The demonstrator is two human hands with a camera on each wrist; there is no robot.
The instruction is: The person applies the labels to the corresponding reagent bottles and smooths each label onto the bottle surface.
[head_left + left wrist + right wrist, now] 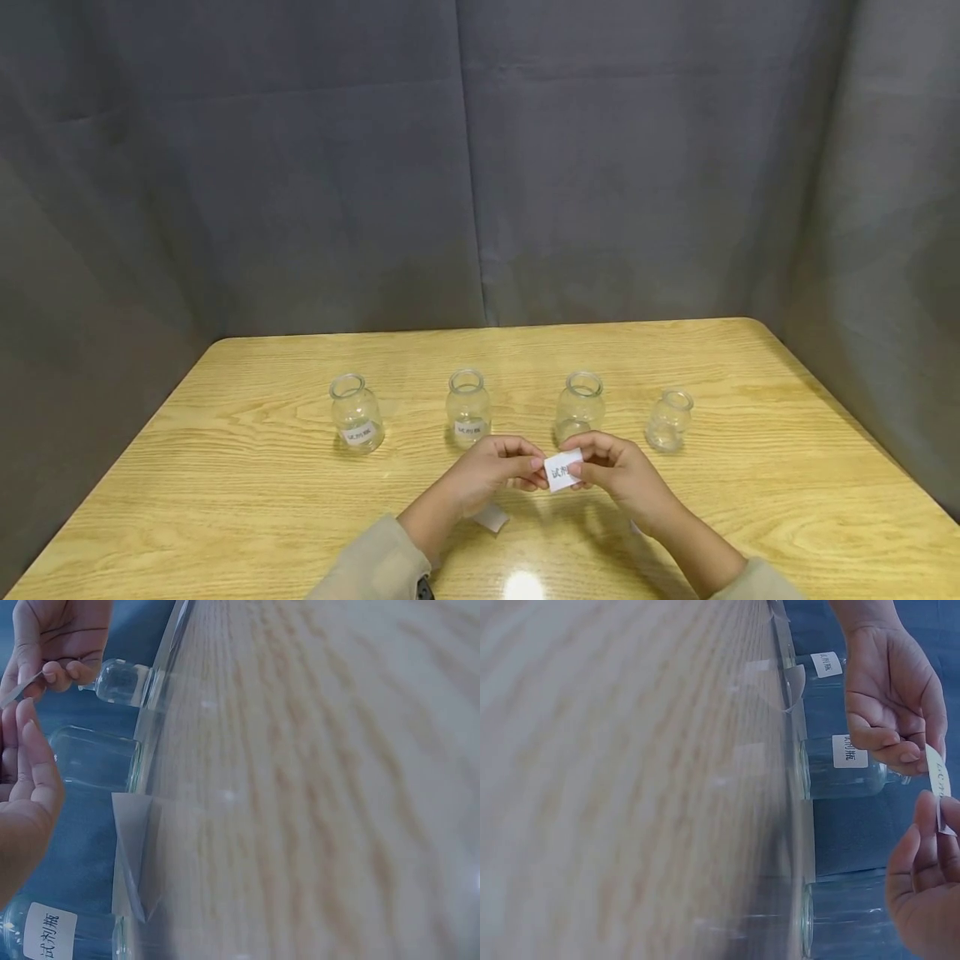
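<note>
Label [556,468], one, white, with dark printed characters; location: in the air above the wood-grained surface [262,500], between the left hand [485,473] and the right hand [621,475]. Grip, both hands: narrow, thumb and fingers pinching the label, left at its left edge, right over its right end, with some of the print covered. Long axis: apparently along the line of print, running left to right from one grip to the other, its right end slightly raised in the head view; printed face towards the wearer.

Bare jar [580,407], glass, upright: just beyond the label and a little to its right, nearer the right hand, which hid its lower front. No label showed on it.

Also listed: two labelled jars, far left [357,410] and centre left [468,407]; small jar [667,423], far right; paper strip [491,517], lying by the left wrist.
</note>
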